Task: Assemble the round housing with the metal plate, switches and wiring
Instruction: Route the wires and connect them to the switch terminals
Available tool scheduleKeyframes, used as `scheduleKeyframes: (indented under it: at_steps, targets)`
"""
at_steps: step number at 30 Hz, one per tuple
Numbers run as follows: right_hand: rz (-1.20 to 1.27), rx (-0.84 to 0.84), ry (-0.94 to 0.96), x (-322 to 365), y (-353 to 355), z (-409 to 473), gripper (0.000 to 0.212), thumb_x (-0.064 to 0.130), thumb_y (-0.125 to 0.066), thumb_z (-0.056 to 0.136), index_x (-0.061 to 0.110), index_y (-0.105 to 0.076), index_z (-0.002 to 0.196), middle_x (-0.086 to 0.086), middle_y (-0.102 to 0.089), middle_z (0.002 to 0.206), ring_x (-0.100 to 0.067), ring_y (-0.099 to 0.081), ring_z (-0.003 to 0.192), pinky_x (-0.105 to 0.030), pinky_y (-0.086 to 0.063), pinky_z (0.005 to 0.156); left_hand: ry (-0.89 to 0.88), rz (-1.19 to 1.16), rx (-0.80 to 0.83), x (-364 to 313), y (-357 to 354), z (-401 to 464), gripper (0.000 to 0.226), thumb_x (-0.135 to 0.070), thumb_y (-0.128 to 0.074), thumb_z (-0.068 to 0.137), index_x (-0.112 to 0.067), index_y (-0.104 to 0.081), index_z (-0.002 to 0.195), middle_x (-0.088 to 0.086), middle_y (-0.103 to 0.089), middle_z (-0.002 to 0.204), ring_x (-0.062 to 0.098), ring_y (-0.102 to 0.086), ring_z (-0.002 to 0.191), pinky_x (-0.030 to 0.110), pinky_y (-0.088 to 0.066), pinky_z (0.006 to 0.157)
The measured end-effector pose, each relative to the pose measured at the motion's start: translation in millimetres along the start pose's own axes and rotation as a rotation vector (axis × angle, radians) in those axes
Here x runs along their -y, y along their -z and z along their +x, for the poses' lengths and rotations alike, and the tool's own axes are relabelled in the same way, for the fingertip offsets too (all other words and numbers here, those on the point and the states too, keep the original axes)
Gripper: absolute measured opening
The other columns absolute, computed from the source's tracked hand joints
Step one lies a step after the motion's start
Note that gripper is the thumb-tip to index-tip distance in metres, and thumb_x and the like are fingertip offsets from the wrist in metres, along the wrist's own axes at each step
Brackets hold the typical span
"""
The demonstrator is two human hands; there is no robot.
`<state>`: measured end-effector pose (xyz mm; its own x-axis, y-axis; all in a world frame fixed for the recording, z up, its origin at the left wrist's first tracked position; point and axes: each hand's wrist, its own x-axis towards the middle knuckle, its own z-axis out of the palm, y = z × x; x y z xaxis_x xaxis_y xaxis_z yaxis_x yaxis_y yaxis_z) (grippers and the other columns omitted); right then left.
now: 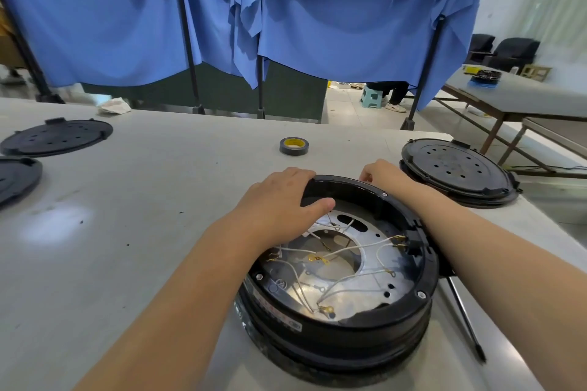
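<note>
while both forearms reach across the table (pixel 158 187), the left hand (pixel 279 197) grips the far-left rim of the housing (pixel 365 327), fingers curled over the outside and the thumb hooked inside against the inner wall; the right hand (pixel 384 173) curls over the far rim, its fingertips bent down at the edge — whether they pinch the rim or only rest on it, i cannot tell; the housing sits near the front of the table, open side up, black and round, with a label on its near-left side; inside lies the plate (pixel 359 289), shiny metal with a large round hole in the middle and smaller slots and holes around it; white wires (pixel 365 246) loop loosely over the plate, ending in brass-coloured terminals, some of them near a black connector block at the right rim under the right forearm; a roll of tape (pixel 294 146) lies flat beyond the hands, well apart from the housing; a black lid (pixel 457 168) with small holes rests just right of the right hand; two more lids (pixel 57 136) lie at the far left — one partly cut off by the frame; a dark rod (pixel 465 317) lies just right of the housing; blue cloth (pixel 317 25) hangs behind the table.
</note>
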<state>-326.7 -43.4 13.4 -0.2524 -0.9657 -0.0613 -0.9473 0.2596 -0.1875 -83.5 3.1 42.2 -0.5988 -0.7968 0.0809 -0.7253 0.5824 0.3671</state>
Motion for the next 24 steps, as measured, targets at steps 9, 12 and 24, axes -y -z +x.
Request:
scheduleKeyframes:
  at_steps: [9, 12, 24]
  targets:
    - [0.387, -0.176, 0.015, -11, 3, -27, 0.008, 0.015, -0.057, 0.093, 0.014, -0.06, 0.086, -0.01, -0.066, 0.098, -0.014, -0.055, 0.077, -0.024, -0.043, 0.063, -0.014, 0.005, 0.02, 0, 2, -2, 0.064, -0.058, -0.044, 0.093, -0.028, -0.03, 0.147, -0.007, -0.035, 0.15, 0.016, -0.036, 0.134, 0.04, -0.035, 0.109]
    - [0.505, -0.254, 0.041, -3, 12, -45, 0.009, 0.02, -0.059, 0.093, 0.023, -0.06, 0.085, 0.003, -0.063, 0.09, -0.01, -0.056, 0.08, -0.02, -0.041, 0.064, -0.012, 0.006, 0.024, -1, 2, -2, 0.065, -0.057, -0.046, 0.093, -0.028, -0.028, 0.148, -0.006, -0.033, 0.152, 0.016, -0.035, 0.136, 0.04, -0.035, 0.11]
    - [0.53, -0.331, 0.286, 54, 20, -139, 0.007, 0.02, -0.065, 0.089, 0.02, -0.071, 0.092, 0.007, -0.068, 0.085, -0.009, -0.062, 0.082, -0.032, -0.053, 0.079, -0.131, -0.292, -0.202, -1, 8, -2, 0.033, -0.041, -0.07, 0.083, -0.03, -0.06, 0.114, -0.013, -0.064, 0.104, 0.002, -0.057, 0.098, 0.013, -0.04, 0.078]
